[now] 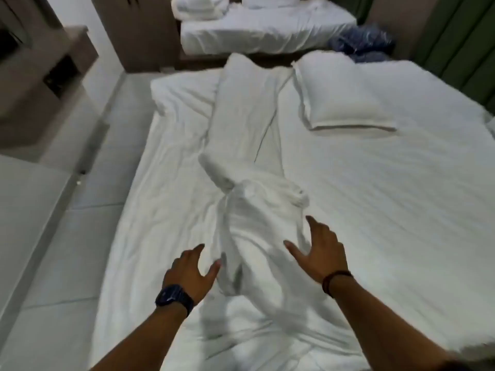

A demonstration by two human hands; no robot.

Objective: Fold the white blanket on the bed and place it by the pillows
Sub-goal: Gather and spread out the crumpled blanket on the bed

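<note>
The white blanket (246, 162) lies bunched in a long, twisted strip down the middle of the bed (401, 196), from the far edge towards me. My left hand (191, 271), with a dark watch on the wrist, hovers open just left of the strip's near end, fingertips almost touching the cloth. My right hand (318, 250), a dark band on its wrist, is spread open over the right side of the same end. Neither hand grips the blanket. A white pillow (340, 97) lies flat at the far right of the bed, beside the blanket's far end.
A second bed (262, 30) with white bedding and pillows stands beyond. A blue patterned cloth (361, 44) lies between the beds. A brown cabinet (40, 84) stands at the left on pale floor tiles. Green curtains (455, 36) hang at the right.
</note>
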